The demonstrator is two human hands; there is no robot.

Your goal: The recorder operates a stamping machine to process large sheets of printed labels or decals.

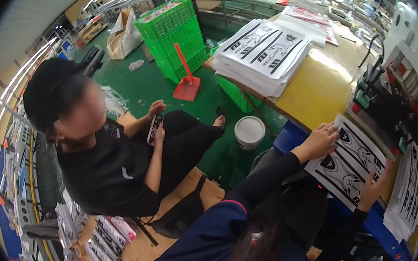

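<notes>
White printed sheet (346, 163) is gripped by the left hand (318, 142), right hand (374, 185) open at its edge.

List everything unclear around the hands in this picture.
Head view:
- Printed sheet: parts covered by the left hand and right hand.
- Phone: details too small; partly covered by the seated person's hands.
- Machine: far side cut off by the picture's dark border.

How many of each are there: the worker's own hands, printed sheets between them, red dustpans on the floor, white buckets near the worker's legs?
Worker's left hand and right hand: 2
Printed sheet: 1
Red dustpan: 1
White bucket: 1
Total: 5
</notes>
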